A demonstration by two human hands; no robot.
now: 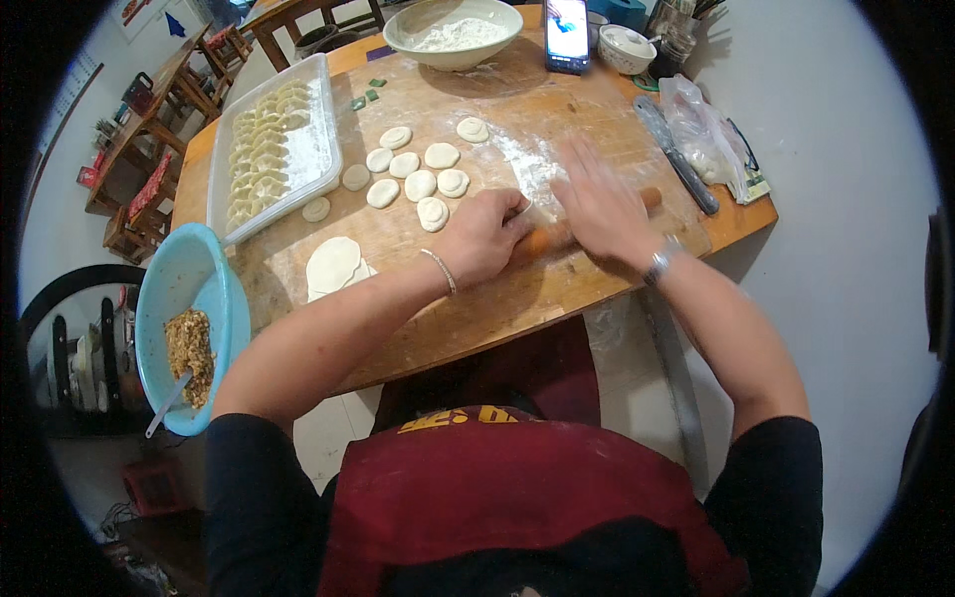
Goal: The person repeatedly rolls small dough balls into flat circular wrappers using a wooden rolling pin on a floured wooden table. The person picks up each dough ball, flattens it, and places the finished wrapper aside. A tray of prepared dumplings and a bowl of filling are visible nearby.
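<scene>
A wooden rolling pin [548, 237] lies on the floury wooden board under my right hand [603, 201]. That hand is flat and blurred, its palm over the pin and its fingers stretched out. My left hand [485, 235] pinches the edge of a small dough piece [528, 207], mostly hidden by the fingers. Dry flour [533, 168] is spread just beyond both hands. To the left lie several flattened dough discs [420, 186]. Rolled-out dough wrappers [333, 265] sit in an overlapping stack beside my left forearm.
A plastic tray [333, 142] holds rows of dumplings [261, 160]. A blue basin [168, 261] of filling [189, 351] with a spoon is at left. Behind stand a flour bowl [403, 45] and a lit phone [567, 33]. A knife [679, 157] and a plastic bag [697, 134] lie right.
</scene>
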